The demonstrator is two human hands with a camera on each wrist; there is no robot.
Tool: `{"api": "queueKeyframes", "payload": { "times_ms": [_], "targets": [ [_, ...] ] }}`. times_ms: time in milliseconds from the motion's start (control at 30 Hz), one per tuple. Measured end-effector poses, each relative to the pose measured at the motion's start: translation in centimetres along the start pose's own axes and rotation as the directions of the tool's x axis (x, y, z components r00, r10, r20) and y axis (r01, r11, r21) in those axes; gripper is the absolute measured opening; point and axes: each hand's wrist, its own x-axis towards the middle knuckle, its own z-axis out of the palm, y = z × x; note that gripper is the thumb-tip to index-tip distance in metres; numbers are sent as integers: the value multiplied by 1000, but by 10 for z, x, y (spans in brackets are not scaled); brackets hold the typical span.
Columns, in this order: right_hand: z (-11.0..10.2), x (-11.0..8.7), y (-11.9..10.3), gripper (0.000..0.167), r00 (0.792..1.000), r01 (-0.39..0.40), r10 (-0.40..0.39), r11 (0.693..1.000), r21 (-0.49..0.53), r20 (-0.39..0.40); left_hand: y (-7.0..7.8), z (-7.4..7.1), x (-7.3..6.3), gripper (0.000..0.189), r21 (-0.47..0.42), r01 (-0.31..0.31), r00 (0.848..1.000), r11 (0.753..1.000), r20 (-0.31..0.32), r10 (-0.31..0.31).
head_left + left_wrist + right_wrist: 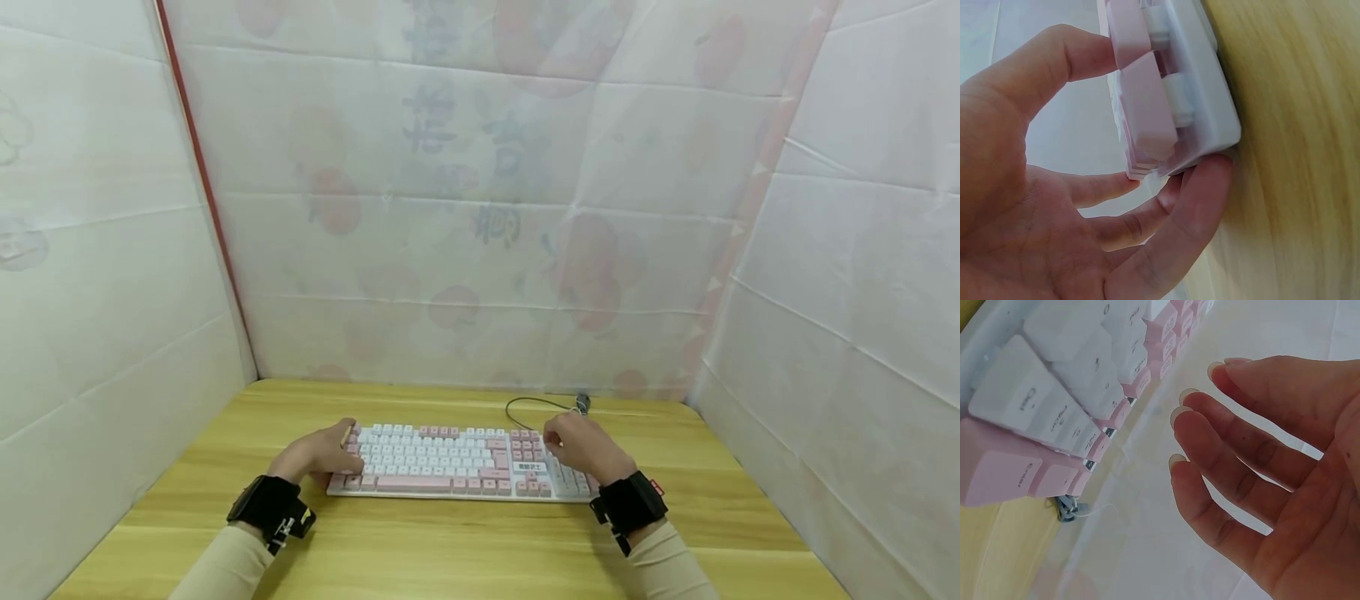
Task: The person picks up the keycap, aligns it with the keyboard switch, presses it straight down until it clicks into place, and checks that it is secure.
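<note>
A full-size keyboard (420, 460) with white and pink keycaps lies on the wooden table. At its left end my left hand (324, 452) grips the side. In the left wrist view, the thumb of that hand (1041, 212) touches a pink keycap (1144, 103), while the little finger reaches the corner of the white base (1219, 119). My right hand (588, 447) hovers over the number pad. Its loosely bent fingers (1229, 456) hold nothing and stand apart from the keys (1054, 419) in the right wrist view.
A thin dark cable (517, 402) loops behind the keyboard to a grey bundle or plug (582, 403). Pale printed sheets (465, 250) enclose the table (442, 550) at the back and both sides. Each wrist wears a black strap.
</note>
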Motion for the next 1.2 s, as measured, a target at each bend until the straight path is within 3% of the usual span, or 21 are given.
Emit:
{"api": "queueKeyframes", "payload": {
  "times_ms": [567,1200],
  "targets": [
    [0,-4,-3,13,1000,-14,15,1000,15,-6,-2,-1,0,106,2,-9,1000,1000,2,9],
    [-2,1,-8,16,1000,20,-20,998,60,-1,-5,1,-3,107,-21,16,1000,1000,-4,-16]
  ]
}}
